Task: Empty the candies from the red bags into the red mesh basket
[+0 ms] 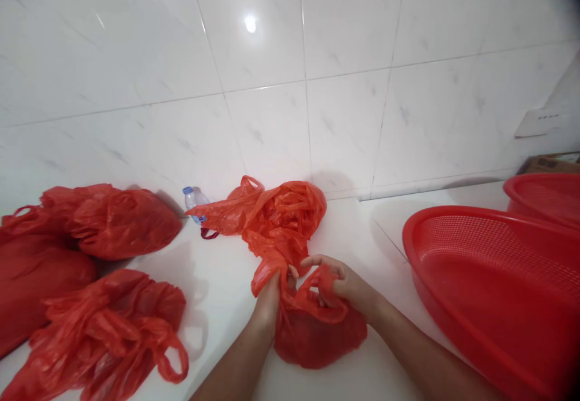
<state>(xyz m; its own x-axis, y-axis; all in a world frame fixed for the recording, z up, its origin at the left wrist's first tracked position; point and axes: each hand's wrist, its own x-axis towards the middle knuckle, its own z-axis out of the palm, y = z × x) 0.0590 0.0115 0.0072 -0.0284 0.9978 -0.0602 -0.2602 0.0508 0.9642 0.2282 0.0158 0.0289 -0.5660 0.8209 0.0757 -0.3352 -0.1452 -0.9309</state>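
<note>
Handles (333, 314) of the nearest red bag (317, 340) stand loose with no knot showing, so work on it looks unfinished; whether the bags to its left (127, 223) are finished, I cannot tell. It rests well out from the counter's (226, 277) back edge. Left hand (271, 293) reaches forward into the plastic, fingers mostly hidden, grip unclear. Right hand (347, 281) angles inward, index finger extended, other fingers curled by a handle, any pinch hidden.
</note>
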